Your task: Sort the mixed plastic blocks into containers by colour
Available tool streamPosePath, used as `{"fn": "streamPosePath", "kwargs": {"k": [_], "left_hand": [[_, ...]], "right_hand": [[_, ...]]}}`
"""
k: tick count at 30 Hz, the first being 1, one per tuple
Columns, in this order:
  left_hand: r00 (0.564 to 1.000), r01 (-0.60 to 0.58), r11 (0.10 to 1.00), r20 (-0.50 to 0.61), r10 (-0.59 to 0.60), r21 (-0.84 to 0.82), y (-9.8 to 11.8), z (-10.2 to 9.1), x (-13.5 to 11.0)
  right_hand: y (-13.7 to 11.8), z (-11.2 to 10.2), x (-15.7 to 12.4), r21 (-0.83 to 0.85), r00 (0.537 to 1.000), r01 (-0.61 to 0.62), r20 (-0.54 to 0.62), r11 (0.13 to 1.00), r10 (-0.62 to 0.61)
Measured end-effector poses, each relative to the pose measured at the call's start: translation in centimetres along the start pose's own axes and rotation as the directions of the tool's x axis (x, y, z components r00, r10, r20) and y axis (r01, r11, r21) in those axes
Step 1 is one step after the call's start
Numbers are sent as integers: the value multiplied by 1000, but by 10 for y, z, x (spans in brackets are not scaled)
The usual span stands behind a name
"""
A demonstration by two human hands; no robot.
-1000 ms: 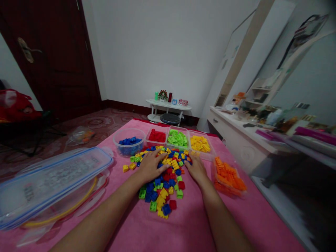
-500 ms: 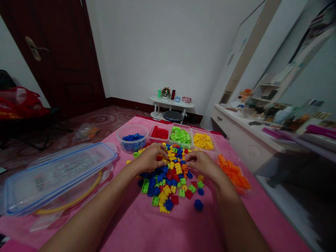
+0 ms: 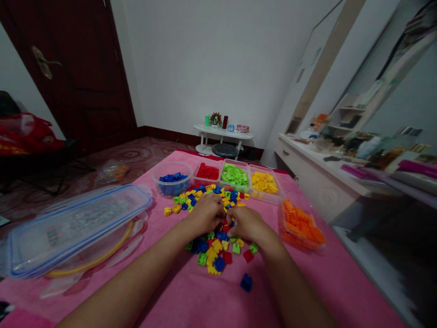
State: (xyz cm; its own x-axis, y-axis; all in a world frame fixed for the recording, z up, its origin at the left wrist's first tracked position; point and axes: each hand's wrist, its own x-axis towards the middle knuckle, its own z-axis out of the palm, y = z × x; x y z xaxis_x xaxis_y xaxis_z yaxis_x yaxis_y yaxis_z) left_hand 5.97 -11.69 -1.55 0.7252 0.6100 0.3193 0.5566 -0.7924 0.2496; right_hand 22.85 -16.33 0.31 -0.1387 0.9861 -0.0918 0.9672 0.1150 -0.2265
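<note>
A mixed pile of toy building blocks point(image 3: 216, 246) in red, yellow, green, blue and orange covers the middle of the pink cloth. My left hand point(image 3: 206, 212) lies over the pile from the left, its fingers curled down among the blocks. Close beside it, my right hand point(image 3: 246, 222) has its fingers bent inward on the pile. The fingertips almost meet, and what they hold, if anything, is hidden. A loose blue block point(image 3: 246, 282) lies apart, nearer to me than the pile.
Behind the pile stand clear containers of blue blocks point(image 3: 172, 178), red blocks point(image 3: 208, 171), green blocks point(image 3: 234, 175) and yellow blocks point(image 3: 264, 182). A container of orange blocks point(image 3: 302, 225) is at right. Stacked lids point(image 3: 82, 223) lie left. A white dresser point(image 3: 317, 182) stands at right.
Both hands have come closer together; the right moved left and slightly toward me. The loose blue block has shifted left and nearer to me. Blocks at the pile's right side have been drawn inward.
</note>
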Motion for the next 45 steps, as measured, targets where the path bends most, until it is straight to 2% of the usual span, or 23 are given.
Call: {"fn": "streamPosePath", "kwargs": {"k": [3,5,7,9,11,12,14,16,17,18,20,22,23,25,26,28,29,31,33,36,40,45], "left_hand": [[997,55,982,-44,-64,-179,-8,-1,2],[988,91,937,-85,-126,-339,-15,-3,4],[976,117,861,-102,-191,-494,-22,-6,6],[957,169,744,-72,-280,-646,-28,-10,7],[915,244,563,-4,-403,-789,-33,-16,7],[889,268,438,45,-456,-858,-35,-19,6],[837,271,124,170,-520,-955,-40,-26,3],[792,230,-205,305,-529,-951,-46,-32,1],[772,204,-329,358,-525,-922,-49,-34,-1],[756,183,-415,397,-520,-891,-52,-36,-2],[748,169,-476,427,-508,-863,-56,-39,-3],[761,201,-409,405,-507,-890,-57,-39,-3],[764,231,-324,377,-523,-917,-57,-38,-3],[776,323,-43,291,-560,-945,-55,-34,-3],[799,370,135,240,-551,-919,-54,-32,-3],[861,431,486,186,-473,-761,-52,-27,-3],[885,436,624,185,-427,-649,-52,-25,-4],[906,423,792,193,-376,-441,-49,-23,-5],[910,413,855,187,-371,-314,-46,-22,-6],[914,397,881,202,-353,-257,-41,-23,-6],[919,386,899,173,-355,-209,-38,-22,-6],[914,405,899,48,-403,-166,-39,-20,-5]], "right_hand": [[2,2,2,-34,1000,-17,4,999,17],[6,-2,1,-13,1000,-15,26,1000,16],[8,-6,-1,50,997,-7,73,999,3],[6,-8,-2,109,993,24,112,994,-36],[2,-7,-3,107,994,57,92,993,-67],[-1,-5,-2,88,995,65,74,994,-71],[-3,-1,0,59,997,61,45,996,-63],[0,2,2,90,997,61,50,994,-66],[2,3,3,142,995,75,57,987,-83],[6,3,4,213,993,91,57,973,-105],[11,1,6,390,990,112,38,914,-137],[14,-2,7,567,992,102,-1,818,-124],[14,-4,7,632,994,97,-19,769,-110],[11,-6,6,696,992,117,-55,709,-110],[9,-6,6,688,989,143,-73,712,-129],[3,-3,6,587,980,195,-93,785,-174],[0,0,6,501,978,209,-95,840,-186],[-7,6,6,283,978,205,-95,937,-185],[-13,11,6,93,982,174,-92,980,-166],[-21,14,4,-77,987,123,-94,989,-130],[-33,15,-2,-183,990,71,-105,980,-91],[-51,17,-8,-209,992,-15,-128,978,-12]]}}
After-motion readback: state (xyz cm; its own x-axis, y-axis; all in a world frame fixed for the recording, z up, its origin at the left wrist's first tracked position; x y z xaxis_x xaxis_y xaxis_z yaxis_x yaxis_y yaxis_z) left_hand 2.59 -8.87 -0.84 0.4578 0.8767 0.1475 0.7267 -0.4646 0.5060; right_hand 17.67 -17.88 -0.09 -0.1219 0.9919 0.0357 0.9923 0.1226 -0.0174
